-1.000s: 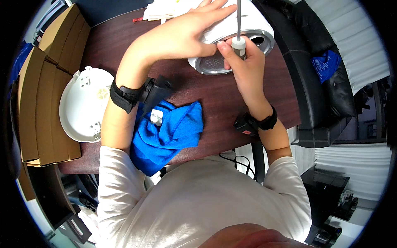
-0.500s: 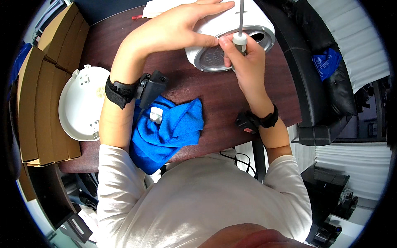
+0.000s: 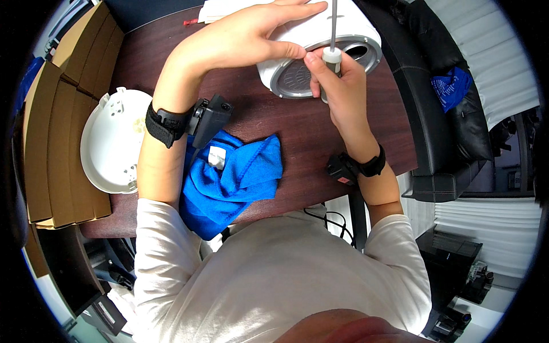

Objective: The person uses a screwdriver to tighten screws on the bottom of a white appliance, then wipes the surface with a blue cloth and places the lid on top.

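Observation:
A white rounded appliance lies at the far edge of my view, its grey oval end turned toward me. My left hand rests over its top with the fingers stretched out, and the thumb reaches down to the grey rim. In my right hand is a screwdriver, held by its handle with the metal shaft pointing away from me. The right thumb and forefinger meet at the rim beside my left thumb; whether they pinch something small, I cannot tell. The shaft's tip lies beyond the frame.
A crumpled blue cloth lies on the dark wooden table. Left of my left forearm is a round white cover, with cardboard boxes beside it. To the right stands a black sofa bearing a blue bag.
My left thumb has edged slightly right and away from me along the rim, closer to my right fingertips. The right hand keeps its hold on the screwdriver.

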The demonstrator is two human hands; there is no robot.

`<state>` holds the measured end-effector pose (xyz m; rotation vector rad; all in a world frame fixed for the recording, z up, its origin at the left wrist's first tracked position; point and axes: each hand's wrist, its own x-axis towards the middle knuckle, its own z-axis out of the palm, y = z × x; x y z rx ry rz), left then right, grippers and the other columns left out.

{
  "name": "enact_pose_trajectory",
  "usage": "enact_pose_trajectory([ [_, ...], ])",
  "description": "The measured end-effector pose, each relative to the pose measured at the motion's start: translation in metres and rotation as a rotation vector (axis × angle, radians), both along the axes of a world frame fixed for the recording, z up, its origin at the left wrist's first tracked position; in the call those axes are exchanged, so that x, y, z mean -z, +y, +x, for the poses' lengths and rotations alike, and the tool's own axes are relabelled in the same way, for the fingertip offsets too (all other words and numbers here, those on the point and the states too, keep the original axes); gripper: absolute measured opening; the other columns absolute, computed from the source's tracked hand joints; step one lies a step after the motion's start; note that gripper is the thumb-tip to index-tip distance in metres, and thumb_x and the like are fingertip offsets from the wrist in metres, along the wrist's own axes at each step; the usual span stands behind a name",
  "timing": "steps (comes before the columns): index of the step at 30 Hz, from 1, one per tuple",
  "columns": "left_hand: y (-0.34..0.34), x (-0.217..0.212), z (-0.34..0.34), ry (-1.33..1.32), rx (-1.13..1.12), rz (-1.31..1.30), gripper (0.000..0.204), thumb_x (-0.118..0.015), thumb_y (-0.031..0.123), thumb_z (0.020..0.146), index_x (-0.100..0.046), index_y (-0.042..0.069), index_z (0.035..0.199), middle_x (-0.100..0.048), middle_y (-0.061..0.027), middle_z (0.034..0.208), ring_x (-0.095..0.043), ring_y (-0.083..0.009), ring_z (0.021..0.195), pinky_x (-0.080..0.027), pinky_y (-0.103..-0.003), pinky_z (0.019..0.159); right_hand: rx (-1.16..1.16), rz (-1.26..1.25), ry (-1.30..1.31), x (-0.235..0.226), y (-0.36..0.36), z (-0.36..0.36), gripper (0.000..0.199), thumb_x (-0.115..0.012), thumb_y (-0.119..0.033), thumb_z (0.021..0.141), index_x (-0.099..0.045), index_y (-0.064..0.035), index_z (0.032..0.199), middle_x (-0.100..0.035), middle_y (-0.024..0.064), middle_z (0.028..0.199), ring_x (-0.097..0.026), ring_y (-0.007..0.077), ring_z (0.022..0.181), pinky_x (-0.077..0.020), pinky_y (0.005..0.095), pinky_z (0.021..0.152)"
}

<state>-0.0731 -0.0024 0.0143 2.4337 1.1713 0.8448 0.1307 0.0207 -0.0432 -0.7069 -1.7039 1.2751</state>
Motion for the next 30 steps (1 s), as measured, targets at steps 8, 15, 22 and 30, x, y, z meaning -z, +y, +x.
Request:
enact_pose_trajectory([
  [8,0.006,0.006,-0.003,-0.003,0.026,0.029,0.068,-0.062,0.025,0.089,-0.029,0.006,0.146,-0.019,-0.0266,0.151,-0.014,-0.0378,0.142,-0.015,-0.041,0.115,-0.018,-0.023,0.034,-0.003,0.000,0.001,0.018,-0.065,-0.021,0.090,-0.062,-0.0031,0.090,-0.053,-0.0015,0.059,-0.047,0.0058,0.048,-0.0351,0.0193,0.045],
  [15,0.005,0.004,-0.002,-0.002,0.027,0.045,0.068,-0.062,0.028,0.089,-0.030,0.006,0.145,-0.020,-0.0259,0.151,-0.015,-0.0374,0.142,-0.016,-0.041,0.115,0.020,-0.025,0.049,-0.001,-0.002,-0.002,0.022,-0.065,-0.024,0.090,-0.063,-0.0024,0.086,-0.053,-0.0030,0.058,-0.048,0.0033,0.048,-0.0350,0.0182,0.044],
  [22,-0.001,0.000,0.004,-0.018,-0.037,-0.008,0.066,-0.062,0.028,0.089,-0.033,0.004,0.144,-0.022,-0.0257,0.150,-0.016,-0.0369,0.142,-0.017,-0.041,0.115,0.032,-0.046,-0.010,0.000,-0.005,-0.002,0.018,-0.067,-0.021,0.088,-0.062,-0.0045,0.086,-0.053,-0.0025,0.059,-0.046,0.0050,0.046,-0.0329,0.0179,0.044],
  [30,0.010,0.008,0.000,-0.024,0.016,0.060,0.063,-0.059,0.029,0.091,-0.033,0.005,0.144,-0.024,-0.0262,0.149,-0.018,-0.0371,0.142,-0.018,-0.041,0.115,0.051,-0.026,0.087,-0.001,-0.001,-0.001,0.022,-0.066,-0.024,0.089,-0.063,-0.0029,0.086,-0.053,-0.0028,0.059,-0.048,0.0034,0.048,-0.0345,0.0179,0.043],
])
